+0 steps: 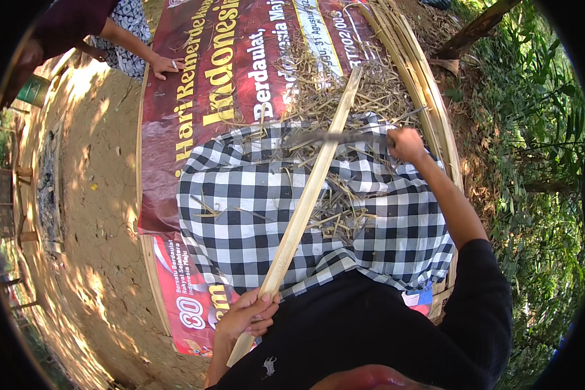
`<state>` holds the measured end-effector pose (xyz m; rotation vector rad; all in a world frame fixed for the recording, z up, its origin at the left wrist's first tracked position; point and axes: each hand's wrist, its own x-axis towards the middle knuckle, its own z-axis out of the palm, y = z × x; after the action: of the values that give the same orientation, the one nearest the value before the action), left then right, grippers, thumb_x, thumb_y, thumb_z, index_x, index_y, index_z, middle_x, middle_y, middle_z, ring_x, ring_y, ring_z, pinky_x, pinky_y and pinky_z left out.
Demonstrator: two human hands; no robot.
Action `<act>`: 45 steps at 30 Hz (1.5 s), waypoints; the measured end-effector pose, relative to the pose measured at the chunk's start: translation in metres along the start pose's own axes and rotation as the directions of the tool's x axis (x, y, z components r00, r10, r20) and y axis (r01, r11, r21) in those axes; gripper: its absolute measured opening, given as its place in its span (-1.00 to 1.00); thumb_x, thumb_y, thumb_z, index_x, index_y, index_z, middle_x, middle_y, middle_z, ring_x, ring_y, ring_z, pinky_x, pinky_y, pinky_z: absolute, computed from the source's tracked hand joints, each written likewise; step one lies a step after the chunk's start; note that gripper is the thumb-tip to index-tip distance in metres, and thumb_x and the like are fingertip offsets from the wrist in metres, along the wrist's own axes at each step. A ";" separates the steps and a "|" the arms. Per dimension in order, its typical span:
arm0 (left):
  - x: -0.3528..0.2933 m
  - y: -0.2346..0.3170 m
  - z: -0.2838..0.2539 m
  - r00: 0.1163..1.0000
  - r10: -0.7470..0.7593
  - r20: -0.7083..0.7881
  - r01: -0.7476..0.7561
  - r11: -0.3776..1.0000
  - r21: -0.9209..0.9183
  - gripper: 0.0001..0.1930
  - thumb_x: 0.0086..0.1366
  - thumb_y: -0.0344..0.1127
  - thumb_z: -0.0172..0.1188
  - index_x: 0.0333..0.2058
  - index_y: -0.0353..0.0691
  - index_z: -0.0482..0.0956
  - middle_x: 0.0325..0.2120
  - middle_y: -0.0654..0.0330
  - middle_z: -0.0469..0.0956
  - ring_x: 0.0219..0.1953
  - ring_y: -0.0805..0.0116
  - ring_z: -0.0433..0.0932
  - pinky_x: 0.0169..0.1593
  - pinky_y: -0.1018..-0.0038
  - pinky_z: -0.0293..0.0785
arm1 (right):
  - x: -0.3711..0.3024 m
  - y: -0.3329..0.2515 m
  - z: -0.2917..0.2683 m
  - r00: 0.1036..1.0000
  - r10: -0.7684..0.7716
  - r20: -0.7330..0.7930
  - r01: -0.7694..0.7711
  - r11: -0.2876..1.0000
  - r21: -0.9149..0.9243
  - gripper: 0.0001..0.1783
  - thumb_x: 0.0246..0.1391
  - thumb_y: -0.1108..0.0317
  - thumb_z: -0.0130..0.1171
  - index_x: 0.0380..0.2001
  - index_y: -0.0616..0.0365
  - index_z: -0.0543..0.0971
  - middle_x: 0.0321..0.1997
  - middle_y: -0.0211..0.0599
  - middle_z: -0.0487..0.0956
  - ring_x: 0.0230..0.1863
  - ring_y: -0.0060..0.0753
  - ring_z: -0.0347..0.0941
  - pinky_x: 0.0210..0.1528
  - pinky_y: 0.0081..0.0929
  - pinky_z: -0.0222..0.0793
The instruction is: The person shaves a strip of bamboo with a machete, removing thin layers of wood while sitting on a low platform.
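A long pale bamboo strip (300, 218) slants across my lap, its far end among loose shavings and its near end by my left side. My left hand (250, 315) is closed round it close to the near end. In my right hand (407, 144) is a knife (363, 137), its dark blade pointing left and smeared by motion. The blade crosses the strip past its middle; whether it cuts in, I cannot tell. Under the strip, a black-and-white checked cloth (240, 195) covers my legs, with bamboo shavings (341, 214) scattered over it.
Beneath me lies a red printed banner (166, 123) on a bamboo platform, whose slats (435, 114) show along the right edge. At the upper left, another person's hand (166, 67) rests on the banner with a thin white stick. Dirt ground (101, 214) stretches left; plants (533, 162) grow right.
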<state>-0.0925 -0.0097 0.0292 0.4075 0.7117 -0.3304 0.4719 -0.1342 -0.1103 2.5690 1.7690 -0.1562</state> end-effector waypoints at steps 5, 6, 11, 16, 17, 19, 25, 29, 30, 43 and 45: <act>0.003 -0.008 -0.008 1.000 0.016 -0.013 -0.016 0.999 -0.029 -0.72 0.55 -0.08 -0.07 -0.11 -0.20 0.34 -0.64 0.43 0.10 -0.77 0.70 0.00 -0.71 0.68 -0.06 | 0.024 -0.008 -0.023 0.973 0.225 -0.048 -0.228 0.971 -0.069 -0.74 0.02 0.19 0.26 -0.30 0.13 0.57 -0.46 0.00 0.64 -0.34 0.13 0.61 -0.26 0.00 0.55; 0.002 -0.011 -0.018 0.999 0.028 -0.020 -0.028 0.999 -0.034 -0.72 0.54 -0.08 -0.05 -0.11 -0.20 0.34 -0.64 0.43 0.11 -0.78 0.70 0.01 -0.72 0.68 -0.06 | 0.022 -0.018 -0.028 0.980 0.193 -0.037 -0.195 0.978 -0.075 -0.75 0.01 0.20 0.25 -0.31 0.13 0.56 -0.46 0.00 0.64 -0.34 0.14 0.61 -0.26 0.01 0.55; -0.002 -0.023 -0.014 1.000 0.011 0.001 -0.011 1.000 -0.016 -0.73 0.52 -0.08 -0.02 -0.11 -0.19 0.36 -0.64 0.42 0.13 -0.79 0.69 0.02 -0.74 0.68 -0.04 | -0.006 0.000 -0.008 0.994 0.113 0.002 -0.113 0.993 -0.016 -0.80 -0.09 0.29 0.26 -0.37 0.13 0.57 -0.41 0.01 0.64 -0.29 0.15 0.61 -0.17 0.05 0.53; -0.002 -0.024 -0.015 0.999 0.038 0.029 -0.039 0.999 0.014 -0.71 0.55 -0.06 -0.08 -0.08 -0.18 0.34 -0.62 0.42 0.14 -0.76 0.68 0.04 -0.70 0.67 0.02 | 0.010 -0.007 -0.012 0.946 0.323 -0.022 -0.322 0.946 0.019 -0.72 0.02 0.17 0.29 -0.28 0.13 0.60 -0.38 0.06 0.65 -0.26 0.18 0.61 -0.16 0.05 0.53; -0.004 -0.022 -0.023 0.997 0.051 0.060 -0.050 0.999 -0.015 -0.71 0.55 -0.07 -0.09 -0.09 -0.20 0.34 -0.62 0.41 0.15 -0.77 0.67 0.05 -0.69 0.68 0.06 | 0.008 -0.026 -0.028 0.947 0.321 -0.005 -0.321 0.947 0.023 -0.72 0.01 0.17 0.29 -0.29 0.13 0.60 -0.37 0.05 0.65 -0.27 0.19 0.61 -0.16 0.05 0.53; 0.000 -0.026 -0.039 0.998 0.025 0.065 -0.032 0.993 0.114 -0.67 0.56 -0.07 -0.11 -0.05 -0.24 0.35 -0.60 0.37 0.23 -0.69 0.60 0.25 -0.58 0.65 0.29 | -0.010 -0.040 -0.036 0.963 0.268 -0.002 -0.268 0.963 0.004 -0.77 -0.04 0.22 0.27 -0.35 0.13 0.58 -0.40 -0.01 0.65 -0.33 0.15 0.61 -0.22 0.03 0.53; 0.013 -0.032 -0.049 0.998 -0.057 -0.039 0.069 0.871 0.486 -0.51 0.58 0.05 -0.28 0.00 -0.27 0.46 -0.37 0.20 0.55 -0.31 0.38 0.57 -0.19 0.37 0.57 | -0.043 -0.078 -0.035 0.994 0.026 -0.102 -0.026 1.000 0.006 -0.84 -0.16 0.30 0.23 -0.47 0.10 0.53 -0.50 -0.16 0.61 -0.42 0.03 0.59 -0.36 -0.04 0.48; 0.009 -0.006 -0.038 0.913 0.026 -0.408 0.399 0.161 0.903 -0.18 0.49 0.31 -0.27 -0.49 -0.42 0.57 -0.60 -0.01 0.55 -0.47 0.19 0.60 -0.30 0.28 0.52 | -0.065 -0.098 -0.048 0.990 0.070 -0.119 -0.060 0.994 0.086 -0.82 -0.18 0.30 0.24 -0.47 0.12 0.53 -0.48 -0.16 0.62 -0.41 -0.01 0.59 -0.35 -0.09 0.48; 0.006 -0.003 -0.038 0.938 0.074 -0.338 0.326 0.143 0.935 -0.11 0.44 0.37 -0.24 -0.62 -0.47 0.50 -0.70 -0.09 0.49 -0.54 0.01 0.58 -0.33 0.21 0.50 | -0.070 -0.102 -0.052 0.987 0.097 -0.129 -0.084 0.991 0.106 -0.82 -0.18 0.30 0.24 -0.47 0.12 0.54 -0.48 -0.17 0.62 -0.41 -0.01 0.59 -0.35 -0.09 0.47; 0.202 0.113 0.067 0.755 0.642 -0.130 0.387 -0.277 0.879 -0.32 0.28 0.26 0.17 -0.17 -0.43 0.52 -0.28 -0.13 0.65 -0.19 -0.09 0.67 -0.11 0.12 0.57 | -0.107 -0.114 -0.023 0.842 0.377 -0.387 -0.280 0.917 0.283 -0.73 -0.27 0.22 0.31 -0.39 0.01 0.65 -0.51 -0.26 0.64 -0.48 -0.05 0.59 -0.34 -0.14 0.46; 0.221 0.108 0.063 0.749 0.657 -0.080 0.343 -0.281 0.896 -0.35 0.22 0.21 0.26 -0.16 -0.42 0.52 -0.27 -0.12 0.66 -0.18 -0.06 0.67 -0.10 0.12 0.58 | -0.112 -0.110 -0.016 0.847 0.360 -0.392 -0.271 0.925 0.265 -0.71 -0.28 0.22 0.31 -0.38 0.01 0.66 -0.51 -0.25 0.64 -0.48 -0.04 0.59 -0.36 -0.13 0.46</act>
<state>0.1459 0.0212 -0.0530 2.5294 0.8481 -0.4115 0.3311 -0.1983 -0.0789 3.2034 1.4464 0.2869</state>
